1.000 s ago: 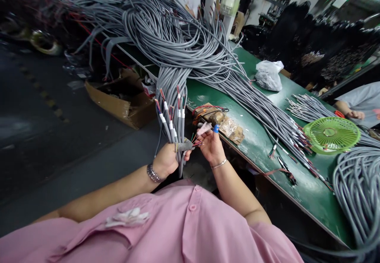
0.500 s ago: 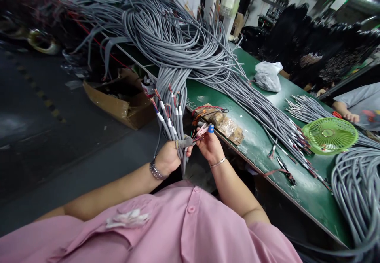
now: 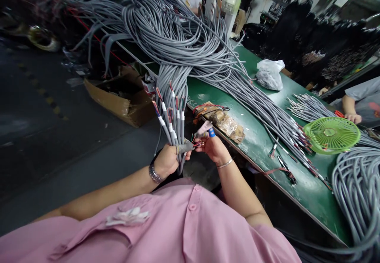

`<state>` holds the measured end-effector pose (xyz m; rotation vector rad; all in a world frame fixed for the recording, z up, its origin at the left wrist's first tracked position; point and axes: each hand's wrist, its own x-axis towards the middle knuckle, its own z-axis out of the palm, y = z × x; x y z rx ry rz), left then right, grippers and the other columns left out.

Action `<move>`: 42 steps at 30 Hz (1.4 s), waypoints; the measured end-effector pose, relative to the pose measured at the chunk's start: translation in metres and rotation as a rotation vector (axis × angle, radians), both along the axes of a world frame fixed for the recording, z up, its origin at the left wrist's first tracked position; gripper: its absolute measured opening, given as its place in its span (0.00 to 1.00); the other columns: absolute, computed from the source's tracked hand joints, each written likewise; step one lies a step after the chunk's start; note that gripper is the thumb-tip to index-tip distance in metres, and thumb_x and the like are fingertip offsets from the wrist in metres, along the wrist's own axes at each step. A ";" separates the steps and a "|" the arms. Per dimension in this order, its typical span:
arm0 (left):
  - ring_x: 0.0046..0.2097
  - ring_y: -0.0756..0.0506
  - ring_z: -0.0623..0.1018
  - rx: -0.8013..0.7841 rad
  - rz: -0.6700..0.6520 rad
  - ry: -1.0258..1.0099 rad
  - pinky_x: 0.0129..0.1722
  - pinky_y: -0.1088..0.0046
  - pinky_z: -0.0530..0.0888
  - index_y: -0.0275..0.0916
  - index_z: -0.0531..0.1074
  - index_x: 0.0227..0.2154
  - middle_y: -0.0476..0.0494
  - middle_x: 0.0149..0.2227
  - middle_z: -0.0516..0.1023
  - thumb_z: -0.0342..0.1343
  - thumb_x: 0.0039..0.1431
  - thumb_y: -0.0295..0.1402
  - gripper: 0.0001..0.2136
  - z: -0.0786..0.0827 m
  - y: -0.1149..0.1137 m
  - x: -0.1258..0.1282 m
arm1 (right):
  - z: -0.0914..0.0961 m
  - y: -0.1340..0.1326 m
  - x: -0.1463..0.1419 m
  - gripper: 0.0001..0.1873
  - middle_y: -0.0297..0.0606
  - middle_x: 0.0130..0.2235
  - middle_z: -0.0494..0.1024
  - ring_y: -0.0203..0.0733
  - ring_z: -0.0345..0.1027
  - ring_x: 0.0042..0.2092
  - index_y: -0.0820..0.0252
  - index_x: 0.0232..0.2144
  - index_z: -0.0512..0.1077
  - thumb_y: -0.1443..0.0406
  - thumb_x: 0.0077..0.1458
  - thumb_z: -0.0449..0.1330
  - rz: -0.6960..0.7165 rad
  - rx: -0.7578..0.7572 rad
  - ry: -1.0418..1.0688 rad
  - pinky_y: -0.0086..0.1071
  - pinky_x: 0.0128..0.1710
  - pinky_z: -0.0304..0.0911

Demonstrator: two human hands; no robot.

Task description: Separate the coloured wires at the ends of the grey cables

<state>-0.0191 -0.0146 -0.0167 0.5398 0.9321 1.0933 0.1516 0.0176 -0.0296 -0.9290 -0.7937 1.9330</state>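
Note:
My left hand (image 3: 169, 158) is closed around several grey cables (image 3: 173, 135), whose ends stand up with white bands and bare coloured wires. Its thumb wears a grey cover and presses on one cable end pointing to the right. Thin coloured wires (image 3: 196, 144) fan out from that end. My right hand (image 3: 214, 149) pinches at these wires, with a blue cover on the thumb and pale covers on other fingers. The exact fingertip contact is partly hidden.
Heaped grey cables (image 3: 178, 45) cover the far part of the green table (image 3: 255, 152). Nearby lie a taped brown block (image 3: 227, 122), cutters (image 3: 286, 170), a green fan (image 3: 331, 134) and a plastic bag (image 3: 269, 74). A cardboard box (image 3: 118, 101) stands left. Another person's hand (image 3: 353, 118) rests at right.
My right hand has shifted slightly right and down, and its covered fingers are now bent differently over the wires. My left hand still grips the cables in nearly the same place.

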 end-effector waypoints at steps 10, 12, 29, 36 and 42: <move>0.21 0.49 0.73 0.121 -0.117 0.189 0.22 0.75 0.72 0.34 0.75 0.22 0.46 0.19 0.75 0.66 0.40 0.28 0.05 -0.024 -0.016 -0.004 | 0.031 -0.021 -0.005 0.15 0.30 0.25 0.72 0.33 0.63 0.29 0.62 0.26 0.72 0.56 0.46 0.68 0.123 0.396 -0.495 0.28 0.32 0.61; 0.21 0.47 0.75 0.107 -0.206 0.235 0.23 0.73 0.74 0.33 0.76 0.22 0.43 0.19 0.77 0.65 0.40 0.28 0.05 -0.023 -0.016 -0.006 | 0.035 -0.026 -0.009 0.12 0.30 0.25 0.72 0.34 0.63 0.29 0.61 0.25 0.73 0.58 0.47 0.67 0.100 0.449 -0.569 0.28 0.31 0.60; 0.22 0.47 0.76 0.106 -0.099 0.036 0.24 0.72 0.75 0.34 0.75 0.26 0.46 0.20 0.76 0.66 0.43 0.30 0.07 -0.023 -0.012 -0.008 | 0.020 -0.053 -0.024 0.13 0.31 0.26 0.73 0.34 0.65 0.27 0.59 0.29 0.71 0.58 0.45 0.68 -0.205 0.296 -0.293 0.29 0.28 0.63; 0.21 0.47 0.75 0.119 -0.075 0.109 0.24 0.73 0.74 0.34 0.75 0.23 0.45 0.19 0.76 0.67 0.41 0.29 0.07 -0.024 -0.012 -0.009 | 0.022 -0.044 -0.038 0.14 0.28 0.20 0.68 0.31 0.60 0.22 0.59 0.24 0.67 0.57 0.43 0.67 -0.274 0.243 -0.405 0.27 0.21 0.57; 0.20 0.49 0.74 0.004 0.132 0.003 0.22 0.75 0.73 0.33 0.75 0.23 0.46 0.19 0.76 0.66 0.39 0.30 0.08 -0.020 -0.005 -0.006 | 0.015 -0.043 -0.036 0.14 0.29 0.22 0.68 0.31 0.59 0.24 0.59 0.24 0.69 0.57 0.44 0.67 -0.280 0.227 -0.431 0.26 0.22 0.57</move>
